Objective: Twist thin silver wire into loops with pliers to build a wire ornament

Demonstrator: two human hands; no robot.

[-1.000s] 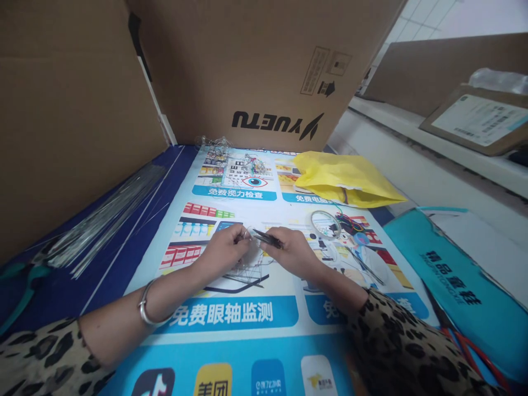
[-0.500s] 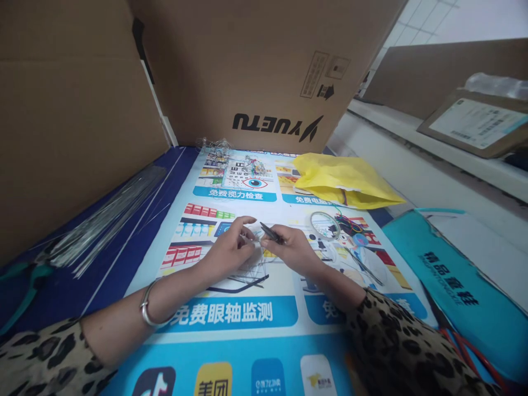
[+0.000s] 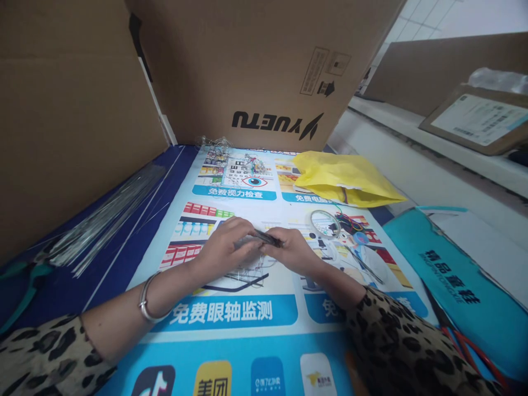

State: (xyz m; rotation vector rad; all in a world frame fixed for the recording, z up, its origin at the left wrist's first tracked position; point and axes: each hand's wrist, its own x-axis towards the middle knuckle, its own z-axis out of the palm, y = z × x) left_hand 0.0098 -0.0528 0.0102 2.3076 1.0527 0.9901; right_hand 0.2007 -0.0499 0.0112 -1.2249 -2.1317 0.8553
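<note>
Over the middle of the printed sheet (image 3: 193, 344), my right hand (image 3: 289, 247) grips a small dark tool (image 3: 267, 237) that looks like tweezers, its tip pointing left. My left hand (image 3: 229, 245), a silver bangle on its wrist, meets the tip of the tool with its fingers bent together. What lies between the left fingers is too small and blurred to make out. Thin clear strands or wires (image 3: 251, 275) spread on the sheet just below both hands.
Cardboard walls (image 3: 247, 66) stand behind. At left lie a bundle of thin wires (image 3: 109, 220) and green-handled pliers (image 3: 31, 280). To the right are a yellow bag (image 3: 346, 176), a round dish (image 3: 325, 224), coloured cords (image 3: 350, 223) and a teal bag (image 3: 449, 269).
The dark tool has turned flatter and moved slightly, with its tip now against my left fingers. My left hand's fingers have closed in toward my right hand.
</note>
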